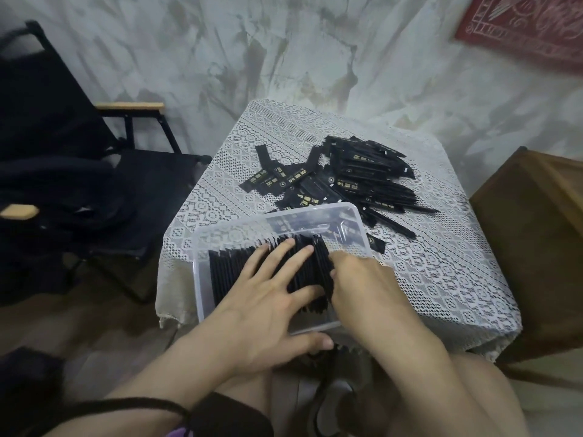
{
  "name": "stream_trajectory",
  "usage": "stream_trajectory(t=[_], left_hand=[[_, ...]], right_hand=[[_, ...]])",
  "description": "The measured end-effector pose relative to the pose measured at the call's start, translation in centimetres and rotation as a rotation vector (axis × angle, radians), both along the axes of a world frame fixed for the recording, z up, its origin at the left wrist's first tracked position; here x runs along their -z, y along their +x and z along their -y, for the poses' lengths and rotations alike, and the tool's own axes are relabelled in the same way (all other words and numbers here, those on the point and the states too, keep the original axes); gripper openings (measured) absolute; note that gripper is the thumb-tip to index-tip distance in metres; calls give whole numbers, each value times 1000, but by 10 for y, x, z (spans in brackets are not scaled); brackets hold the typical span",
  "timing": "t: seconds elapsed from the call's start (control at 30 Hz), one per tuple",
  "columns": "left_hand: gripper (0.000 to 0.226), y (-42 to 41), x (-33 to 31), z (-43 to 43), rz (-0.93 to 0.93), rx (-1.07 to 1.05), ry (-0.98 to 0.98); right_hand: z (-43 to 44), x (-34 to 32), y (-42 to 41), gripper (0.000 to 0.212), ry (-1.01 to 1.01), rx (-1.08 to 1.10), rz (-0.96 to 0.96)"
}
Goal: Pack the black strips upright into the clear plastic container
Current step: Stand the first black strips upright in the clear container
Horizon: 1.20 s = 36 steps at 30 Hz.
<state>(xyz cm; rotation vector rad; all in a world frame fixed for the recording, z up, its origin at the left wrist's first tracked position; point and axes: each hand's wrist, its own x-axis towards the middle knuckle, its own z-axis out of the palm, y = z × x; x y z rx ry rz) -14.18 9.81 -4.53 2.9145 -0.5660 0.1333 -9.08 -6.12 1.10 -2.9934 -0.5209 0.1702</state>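
we see the clear plastic container (202,279) at the near edge of a small table covered with a white lace cloth (441,279). inside it a row of packed strips (227,272) stands upright, filling the left and middle of the box. our left hand (268,298) lies flat on top of that row, fingers straight and spread, thumb outside over the near rim. our right hand (356,279) is just beside it at the right end of the row, its fingers dipping down among the strips and hidden there, so we cannot tell whether they grip anything. the loose strips (362,181) lie in a heap on the cloth beyond the container. a black folding chair (63,152) stands to the left, a brown wooden piece (536,231) to the right
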Motion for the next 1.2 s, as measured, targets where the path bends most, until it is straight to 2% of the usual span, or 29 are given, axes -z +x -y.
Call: stream_trajectory(t=[0.23, 0.43, 0.6, 0.77, 0.9, 1.07, 1.2], left_hand=[[82, -1, 2, -2, 1, 21, -24], [83, -1, 3, 0, 20, 19, -39], [84, -1, 4, 1, 61, 26, -30], [90, 0, 2, -1, 31, 16, -8], [94, 0, -1, 0, 20, 32, 19], [113, 2, -14, 0, -52, 58, -16], [114, 6, -16, 10, -103, 70, -14]], right_hand=[[1, -6, -3, 13, 21, 9, -46], [-3, -11, -3, 28, -1, 34, -56], [-5, -9, -5, 26, -4, 29, -50], [-5, -12, -5, 23, -14, 36, -70], [-2, -15, -6, 30, 3, 27, -111], [4, -15, -9, 31, 53, -4, -150], [7, -16, -9, 33, 58, -11, -178]])
